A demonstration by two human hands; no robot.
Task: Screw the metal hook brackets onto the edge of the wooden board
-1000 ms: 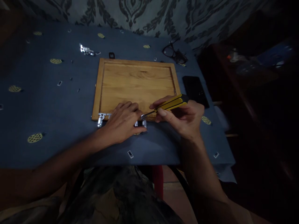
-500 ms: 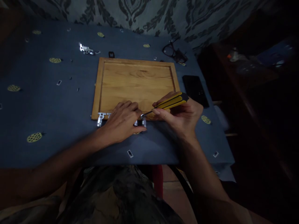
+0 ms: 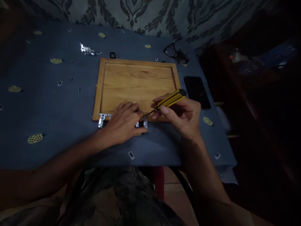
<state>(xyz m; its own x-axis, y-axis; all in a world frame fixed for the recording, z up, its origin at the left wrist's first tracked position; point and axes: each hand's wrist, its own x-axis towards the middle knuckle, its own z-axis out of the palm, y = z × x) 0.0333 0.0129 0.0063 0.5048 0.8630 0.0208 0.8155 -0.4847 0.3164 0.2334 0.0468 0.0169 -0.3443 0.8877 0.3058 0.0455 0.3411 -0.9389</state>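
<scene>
A wooden panel (image 3: 138,84) with a raised frame lies flat on the table. My right hand (image 3: 187,116) is closed around the handle of a yellow and black screwdriver (image 3: 171,99). Its shaft slants down left to a metal hinge (image 3: 145,123) at the panel's near edge; the exact contact at the tip is too small to make out. With thumb and fingers, my left hand (image 3: 124,123) grips this hinge against the panel and covers part of it. Another metal hinge (image 3: 101,120) sits at the near left corner, to the left of my left hand.
Beyond the panel, a loose metal hinge (image 3: 87,49) and a small dark square piece (image 3: 113,55) lie on the blue cloth (image 3: 61,113). Several small screws (image 3: 79,90) are scattered at left. Eyeglasses (image 3: 176,53) and a black phone (image 3: 197,91) are at right.
My right hand has shifted slightly left, its fingers opening a little and re-closing differently on the screwdriver, whose handle now stands a bit steeper. My left hand stays in place.
</scene>
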